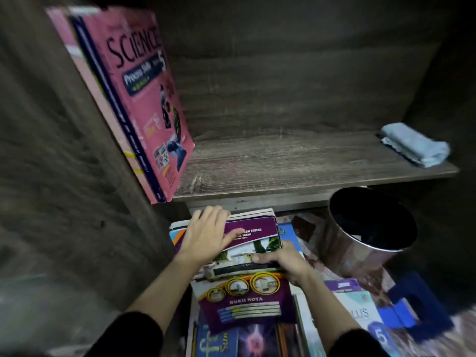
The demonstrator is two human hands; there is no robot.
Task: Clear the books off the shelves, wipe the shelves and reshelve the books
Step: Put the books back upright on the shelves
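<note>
We look down at a dark wooden shelf [296,161] and at a heap of books under it. Our left hand [206,238] lies flat on a purple book [253,228]. Its fingers are straight and a bit apart, and its thumb rests on the cover, so this grip is spread and holds nothing. Our right hand [286,261] has the near edge of the same purple book. Its thumb is on top and its fingers curl under, so this grip is pinching the book.

The purple book is the top one of a small pile, just below the front edge of the shelf. The pile sits on more books that lie flat. Nearer to us, touching the pile, lies a purple notebook [244,302] that says BUKU NOTA. To the right of our right arm lies a pale book with a 6 [360,313] on it.

On the shelf, a pink Science book [144,99] stands at the left end and leans on the side wall. A dark blue book [108,99] is squeezed in behind it. A folded light blue cloth [414,145] lies at the far right end of the shelf, well apart from the books.

A shiny metal bin [360,243] stands to the right of the pile, below the shelf
</note>
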